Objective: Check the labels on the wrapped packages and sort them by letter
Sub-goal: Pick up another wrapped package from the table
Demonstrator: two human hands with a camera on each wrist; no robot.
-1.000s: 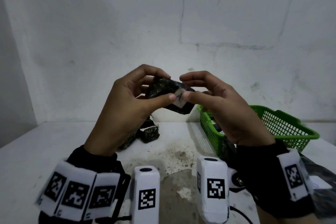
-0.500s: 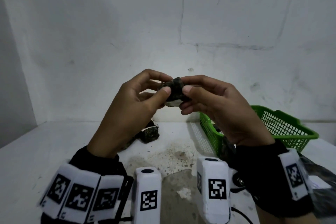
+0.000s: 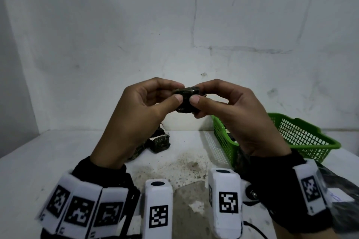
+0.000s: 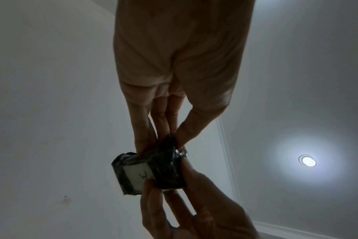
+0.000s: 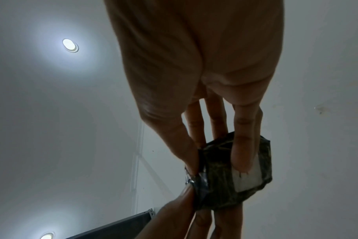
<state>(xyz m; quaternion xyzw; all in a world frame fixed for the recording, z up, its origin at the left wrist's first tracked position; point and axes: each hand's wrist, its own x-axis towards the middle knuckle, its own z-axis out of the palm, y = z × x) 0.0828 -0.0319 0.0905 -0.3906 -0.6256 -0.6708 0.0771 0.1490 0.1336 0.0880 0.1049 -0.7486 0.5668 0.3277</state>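
A small package wrapped in dark shiny film [image 3: 186,101] is held up in front of the wall between both hands. My left hand [image 3: 171,96] pinches its left side with thumb and fingers; my right hand [image 3: 200,96] pinches its right side. In the left wrist view the package [image 4: 149,171] shows a white label [image 4: 136,175] with a handwritten letter that looks like an A. The right wrist view has the package [image 5: 233,176] with a finger lying across the white label [image 5: 247,177]. In the head view the label faces away.
Other dark wrapped packages [image 3: 158,141] lie on the white table [image 3: 48,157] behind my left wrist. A green plastic basket [image 3: 303,137] stands at the right. A dark plastic bag [image 3: 343,196] lies at the right edge. The table's middle is stained.
Both hands have turned the package over: its white label faced me a second ago and is now turned away. The hands stayed at about the same height.
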